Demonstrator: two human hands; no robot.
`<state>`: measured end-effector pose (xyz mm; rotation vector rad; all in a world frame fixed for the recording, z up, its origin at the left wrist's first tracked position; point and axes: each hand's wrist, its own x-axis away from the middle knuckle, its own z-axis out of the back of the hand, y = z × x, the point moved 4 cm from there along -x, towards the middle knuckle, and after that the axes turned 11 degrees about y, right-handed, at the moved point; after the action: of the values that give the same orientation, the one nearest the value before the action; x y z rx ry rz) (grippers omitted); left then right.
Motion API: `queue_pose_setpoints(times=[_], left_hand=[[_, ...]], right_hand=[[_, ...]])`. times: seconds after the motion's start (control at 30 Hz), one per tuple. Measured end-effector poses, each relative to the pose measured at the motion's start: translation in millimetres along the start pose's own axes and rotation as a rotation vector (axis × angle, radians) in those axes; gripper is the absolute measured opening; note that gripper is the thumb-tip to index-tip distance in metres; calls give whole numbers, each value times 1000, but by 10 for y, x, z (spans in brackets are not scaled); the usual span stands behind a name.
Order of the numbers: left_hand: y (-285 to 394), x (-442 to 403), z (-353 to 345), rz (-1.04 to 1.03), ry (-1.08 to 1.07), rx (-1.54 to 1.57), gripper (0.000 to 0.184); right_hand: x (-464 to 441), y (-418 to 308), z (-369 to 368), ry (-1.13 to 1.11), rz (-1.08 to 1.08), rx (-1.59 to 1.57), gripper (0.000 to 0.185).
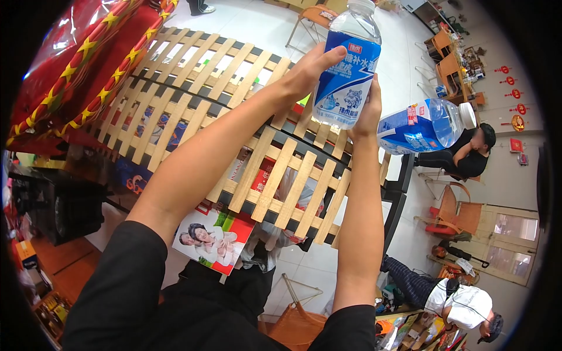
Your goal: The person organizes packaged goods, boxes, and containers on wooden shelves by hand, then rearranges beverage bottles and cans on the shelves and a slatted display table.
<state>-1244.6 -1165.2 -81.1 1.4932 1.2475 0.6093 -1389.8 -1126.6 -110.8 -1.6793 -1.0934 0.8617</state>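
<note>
A clear plastic water bottle with a blue and white label is held upright above the slatted wooden table. My left hand grips it from the left, thumb lying across the label. On the lower right side of the same bottle, my right hand is closed, its fingers partly hidden behind it. A second bottle, similarly labelled and with a white cap, appears tilted just right of my right wrist, by the table's end.
Red wrapped packages with yellow-patterned cords fill the upper left. A photo-printed bag hangs below the table's near edge. A folding chair stands beyond the table. One person sits at the right; another bends over lower right.
</note>
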Motion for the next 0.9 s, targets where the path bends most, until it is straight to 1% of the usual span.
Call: queue_pose_setpoints(times=[0.13, 0.33, 0.63, 0.8, 0.9], left_hand=[[-38, -16, 1, -3, -25, 7, 78], [-55, -42, -11, -41, -40, 8, 76], [16, 48, -24, 111, 9, 12, 69], [2, 30, -12, 108, -3, -16, 71], [-21, 21, -4, 125, -10, -34, 73]], right_hand=[[54, -46, -75, 33, -20, -94, 46], [-4, 23, -32, 26, -26, -137, 45], [-36, 42, -12, 32, -23, -115, 45], [-31, 47, -9, 30, -32, -102, 44], [-29, 52, -8, 20, -53, -153, 44]])
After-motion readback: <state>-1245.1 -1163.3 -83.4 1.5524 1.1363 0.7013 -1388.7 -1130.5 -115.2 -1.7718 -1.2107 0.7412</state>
